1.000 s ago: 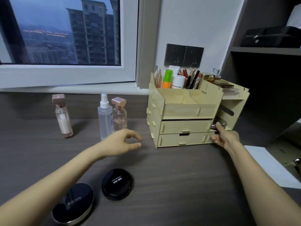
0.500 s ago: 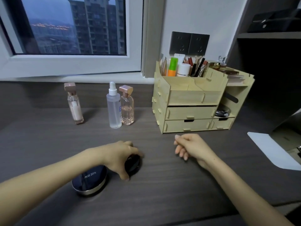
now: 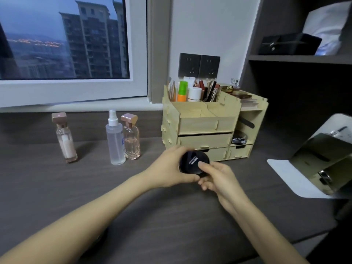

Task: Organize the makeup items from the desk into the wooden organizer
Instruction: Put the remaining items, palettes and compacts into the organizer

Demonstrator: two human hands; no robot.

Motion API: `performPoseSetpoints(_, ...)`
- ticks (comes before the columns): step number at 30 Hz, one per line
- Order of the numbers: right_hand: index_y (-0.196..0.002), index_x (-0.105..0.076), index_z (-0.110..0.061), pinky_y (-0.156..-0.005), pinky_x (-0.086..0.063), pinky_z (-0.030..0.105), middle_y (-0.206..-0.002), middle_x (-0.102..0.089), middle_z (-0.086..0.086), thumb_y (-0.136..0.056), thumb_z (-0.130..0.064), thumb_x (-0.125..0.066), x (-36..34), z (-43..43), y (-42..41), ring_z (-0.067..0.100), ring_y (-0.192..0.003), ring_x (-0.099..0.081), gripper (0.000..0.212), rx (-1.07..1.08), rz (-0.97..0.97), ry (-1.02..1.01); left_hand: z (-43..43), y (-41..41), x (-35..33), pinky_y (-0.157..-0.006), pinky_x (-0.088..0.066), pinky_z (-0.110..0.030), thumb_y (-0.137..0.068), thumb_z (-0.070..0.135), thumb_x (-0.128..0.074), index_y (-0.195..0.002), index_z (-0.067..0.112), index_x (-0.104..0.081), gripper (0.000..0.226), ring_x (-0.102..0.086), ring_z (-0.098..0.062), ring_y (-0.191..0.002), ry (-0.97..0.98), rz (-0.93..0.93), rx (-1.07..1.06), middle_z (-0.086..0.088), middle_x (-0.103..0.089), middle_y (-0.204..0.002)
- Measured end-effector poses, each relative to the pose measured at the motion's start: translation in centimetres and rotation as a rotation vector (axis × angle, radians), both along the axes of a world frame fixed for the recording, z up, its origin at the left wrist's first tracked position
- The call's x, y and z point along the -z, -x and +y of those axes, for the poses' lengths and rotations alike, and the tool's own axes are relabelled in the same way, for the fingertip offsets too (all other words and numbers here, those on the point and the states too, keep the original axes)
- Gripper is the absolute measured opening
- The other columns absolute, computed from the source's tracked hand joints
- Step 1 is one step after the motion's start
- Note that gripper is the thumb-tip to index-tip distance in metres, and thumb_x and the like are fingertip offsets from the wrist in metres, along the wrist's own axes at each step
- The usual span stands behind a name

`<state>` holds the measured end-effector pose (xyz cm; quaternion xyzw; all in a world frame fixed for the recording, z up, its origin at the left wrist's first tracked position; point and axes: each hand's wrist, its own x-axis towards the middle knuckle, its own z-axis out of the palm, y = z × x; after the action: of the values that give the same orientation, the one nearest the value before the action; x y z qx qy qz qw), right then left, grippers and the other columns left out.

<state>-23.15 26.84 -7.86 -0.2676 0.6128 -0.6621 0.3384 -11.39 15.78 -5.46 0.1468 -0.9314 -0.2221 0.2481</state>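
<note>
**Compact gripped in both hands at the organizer's foot**

Fingers [image 3: 180, 149] of the left hand [image 3: 167, 168] curl over the far rim of the black compact [image 3: 192, 161], with the thumb under its near edge. The right hand [image 3: 221, 178] pinches it from the other side, thumb flat on the lid and the other fingers beneath. The compact is round, flat and glossy black, with small white lettering on the lid. It is tilted towards the camera and held clear of the bench [image 3: 171, 216].

Just beyond the fingers stands the pale wooden organizer [image 3: 205, 122], its top tray crowded with tubes and sticks. A second dark compact [image 3: 239, 140] lies in its side shelf. Well left of the fingers stand a clear spray bottle [image 3: 115, 140] and two rose-capped bottles [image 3: 131, 141].
</note>
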Motion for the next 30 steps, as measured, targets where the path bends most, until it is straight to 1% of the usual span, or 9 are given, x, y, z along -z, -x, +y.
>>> performPoseSetpoints(2,-0.096,-0.060,0.001,-0.034,-0.042,0.018,-0.067,-0.064,0.011,-0.089,-0.012,-0.060,-1.0,0.9,3.2,0.007,-0.038,-0.053,0.015,0.209,-0.040,0.072,-0.4,1.1,-0.4,-0.097,-0.032,-0.018,-0.074,0.042,-0.072,-0.134,0.022,-0.044,0.069,-0.045,-0.015,-0.122,-0.020,0.024,-0.030,-0.002,-0.050,-0.132)
performPoseSetpoints(6,-0.119,-0.049,0.009,-0.036,-0.046,0.016,-0.091,-0.058,0.021,-0.092,-0.012,-0.057,-2.3,1.2,10.4,0.003,-0.036,-0.054,0.035,0.527,0.000,0.192,-1.9,2.2,-1.2,-0.100,-0.042,-0.031,-0.080,0.035,-0.067,-0.127,0.019,-0.051,0.052,-0.049,-0.018,-0.117,-0.093,0.115,-0.162,-0.005,-0.052,-0.124)
performPoseSetpoints(13,-0.111,-0.052,0.010,-0.038,-0.051,0.018,-0.081,-0.059,0.016,-0.091,-0.012,-0.058,-2.5,-3.3,18.2,0.009,-0.036,-0.060,0.030,0.605,-0.042,0.153,-4.3,2.8,-1.7,-0.097,-0.044,-0.028,-0.084,0.023,-0.062,-0.128,0.019,-0.050,0.045,-0.050,-0.018,-0.118,-0.156,0.204,-0.277,-0.007,-0.051,-0.128)
performPoseSetpoints(15,-0.120,-0.046,0.006,-0.040,-0.054,0.020,-0.093,-0.059,0.017,-0.090,-0.013,-0.060,-2.4,-4.5,19.4,0.017,-0.048,-0.064,0.038,0.600,-0.062,0.111,-4.8,2.9,-1.7,-0.097,-0.044,-0.028,-0.085,0.022,-0.062,-0.127,0.020,-0.050,0.043,-0.051,-0.017,-0.117,-0.155,0.196,-0.274,-0.006,-0.051,-0.127)
performPoseSetpoints(18,-0.127,-0.045,0.002,-0.039,-0.054,0.022,-0.089,-0.060,0.013,-0.089,-0.015,-0.063,-2.3,-5.9,20.2,0.019,-0.052,-0.063,0.045,0.582,-0.021,0.062,-5.2,3.0,-1.5,-0.093,-0.045,-0.026,-0.086,0.022,-0.061,-0.125,0.022,-0.051,0.040,-0.051,-0.016,-0.117,-0.163,0.189,-0.267,-0.004,-0.051,-0.125)
performPoseSetpoints(20,-0.121,-0.054,-0.002,-0.037,-0.052,0.021,-0.073,-0.063,0.012,-0.088,-0.019,-0.064,-2.3,-6.4,20.3,0.013,-0.037,-0.059,0.038,0.587,0.070,-0.023,-5.4,3.1,-1.4,-0.088,-0.045,-0.022,-0.086,0.020,-0.060,-0.124,0.022,-0.052,0.039,-0.050,-0.014,-0.114,-0.163,0.183,-0.253,-0.003,-0.051,-0.124)
performPoseSetpoints(23,-0.087,-0.062,0.000,-0.040,-0.046,0.024,-0.052,-0.059,0.008,-0.088,-0.025,-0.062,-2.2,-6.5,20.5,0.008,-0.023,-0.046,0.025,0.632,0.219,-0.210,-5.4,3.3,-1.3,-0.085,-0.045,-0.020,-0.086,0.017,-0.059,-0.125,0.023,-0.051,0.039,-0.048,-0.010,-0.110,-0.161,0.168,-0.229,-0.002,-0.051,-0.122)
performPoseSetpoints(26,-0.061,-0.055,-0.006,-0.049,-0.046,0.027,-0.051,-0.058,0.007,-0.089,-0.026,-0.059,-1.9,-6.4,20.2,0.015,-0.034,-0.047,0.035,0.663,0.261,-0.254,-5.3,3.3,-1.4,-0.085,-0.044,-0.019,-0.087,0.017,-0.059,-0.125,0.022,-0.051,0.039,-0.048,-0.010,-0.109,-0.164,0.167,-0.230,-0.002,-0.051,-0.122)
performPoseSetpoints(30,-0.055,-0.054,-0.013,-0.070,-0.052,0.040,-0.055,-0.060,0.007,-0.093,-0.023,-0.050,-2.0,-5.5,17.5,0.022,-0.049,-0.053,0.039,0.708,0.330,-0.170,-5.2,2.6,-1.6,-0.087,-0.044,-0.022,-0.087,0.017,-0.059,-0.125,0.021,-0.051,0.040,-0.050,-0.013,-0.110,-0.164,0.175,-0.238,-0.003,-0.052,-0.123)
